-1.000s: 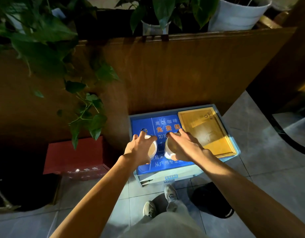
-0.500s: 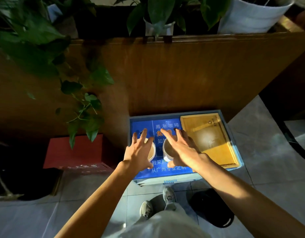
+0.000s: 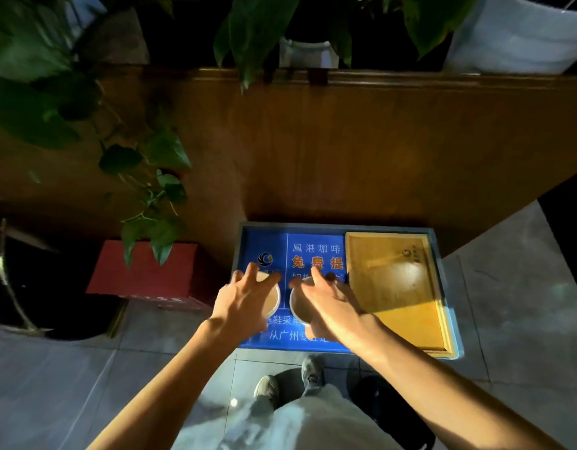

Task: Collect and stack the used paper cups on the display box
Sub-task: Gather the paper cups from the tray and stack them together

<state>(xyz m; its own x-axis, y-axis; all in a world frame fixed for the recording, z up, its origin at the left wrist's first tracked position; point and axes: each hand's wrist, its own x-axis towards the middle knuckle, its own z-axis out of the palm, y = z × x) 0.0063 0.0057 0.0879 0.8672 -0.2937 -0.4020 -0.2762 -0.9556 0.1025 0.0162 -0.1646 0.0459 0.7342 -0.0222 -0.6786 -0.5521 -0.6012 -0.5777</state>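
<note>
Two white paper cups stand upright side by side on the blue printed top of the display box (image 3: 316, 246). The left cup (image 3: 273, 299) and the right cup (image 3: 297, 307) both show brownish insides. My left hand (image 3: 243, 303) hovers over the left cup with its fingers spread, covering most of it. Over the right cup, my right hand (image 3: 332, 308) is also spread and hides that cup's right half. Neither hand is closed around a cup.
A yellow wooden panel (image 3: 394, 280) fills the box's right half. A wooden partition (image 3: 345, 141) rises behind, with potted plants on top and a vine (image 3: 150, 196) hanging at left. A red box (image 3: 147, 271) sits on the tiled floor at left, and a black object (image 3: 387, 407) by my shoes.
One second ago both hands gripped the cups on the box. The fingers have since opened and spread, and the hands have lifted slightly off the cups, which stay standing.
</note>
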